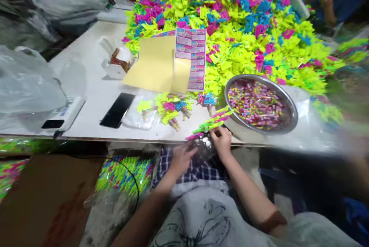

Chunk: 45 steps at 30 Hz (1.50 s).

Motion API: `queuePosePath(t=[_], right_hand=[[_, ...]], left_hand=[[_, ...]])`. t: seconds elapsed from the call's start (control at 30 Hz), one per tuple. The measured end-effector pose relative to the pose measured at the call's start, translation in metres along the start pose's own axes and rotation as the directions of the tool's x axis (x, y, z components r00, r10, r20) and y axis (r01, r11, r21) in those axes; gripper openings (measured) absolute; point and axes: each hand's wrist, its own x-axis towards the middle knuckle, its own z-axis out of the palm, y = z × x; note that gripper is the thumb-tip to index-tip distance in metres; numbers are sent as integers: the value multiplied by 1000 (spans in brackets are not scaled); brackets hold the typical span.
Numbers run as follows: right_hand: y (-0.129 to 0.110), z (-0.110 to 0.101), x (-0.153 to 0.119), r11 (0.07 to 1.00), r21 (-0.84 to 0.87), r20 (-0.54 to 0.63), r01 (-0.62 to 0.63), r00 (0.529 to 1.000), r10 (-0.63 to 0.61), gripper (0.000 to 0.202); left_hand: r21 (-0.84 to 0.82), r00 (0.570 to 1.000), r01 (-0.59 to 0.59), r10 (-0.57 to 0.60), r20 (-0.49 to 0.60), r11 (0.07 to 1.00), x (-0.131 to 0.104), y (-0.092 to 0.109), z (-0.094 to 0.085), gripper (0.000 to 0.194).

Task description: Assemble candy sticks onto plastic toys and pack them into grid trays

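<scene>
Neon pieces (213, 122) at a cluttered white table (91, 99), right hand (222, 142) closed on them, left hand (181, 158), grip unclear

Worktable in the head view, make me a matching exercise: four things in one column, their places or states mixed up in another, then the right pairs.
Things
1. Metal bowl
2. Large black phone
3. Large yellow sheet
4. Right hand

Places and states
A. Lying flat beside a plastic packet
B. At the near side of a row of neon pieces
C. Holding many small, mostly pink pieces
D. Alongside printed labels

Pairs: 1-C, 2-A, 3-D, 4-B
</scene>
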Motion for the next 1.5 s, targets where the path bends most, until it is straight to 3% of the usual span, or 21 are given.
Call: queuePosePath(t=[0.33,0.47,0.53,0.6,0.67,0.7,0.77,0.83,0.9,1.07,1.27,1.37,1.5], right_hand=[[0,-1,0,998,54,22,24,999,-25,20],[0,-1,0,998,52,53,17,998,-20,20],[-1,-1,1,999,50,52,3,999,-6,21],[-1,-1,1,999,46,50,-10,999,8,21],[-2,0,1,999,44,49,-23,999,21,22],[-2,0,1,999,44,48,-32,998,30,22],[-4,1,0,998,45,43,-52,998,50,22],[-7,2,0,997,47,38,-66,997,64,21],[-9,3,0,997,51,41,-65,997,63,20],[-7,-7,-1,994,109,82,-17,997,8,17],[10,-26,-24,983,149,87,103,989,-117,27],[14,-26,-34,972,148,96,184,975,-200,29],[11,-22,-38,972,151,66,182,979,-193,30]], left_hand=[[6,1000,6,-6,-2,1000,0,3,-4,48],[32,996,4,-1,-85,999,1,4,-9,45],[64,973,97,-82,-214,993,6,2,-16,39],[77,916,236,-195,-351,969,16,-2,-27,36],[88,871,352,-291,-397,932,34,-5,-41,37],[107,865,395,-331,-377,912,45,-6,-49,39],[203,884,451,-405,-231,869,67,-5,-63,42],[293,893,446,-445,-74,846,85,-1,-74,41],[332,886,437,-463,-2,836,95,2,-82,37],[410,857,479,-514,-29,776,94,-3,-88,35],[480,824,506,-566,-23,717,85,-3,-96,30],[435,813,529,-582,-12,729,87,3,-104,27],[257,793,597,-607,-46,760,82,3,-109,26]])
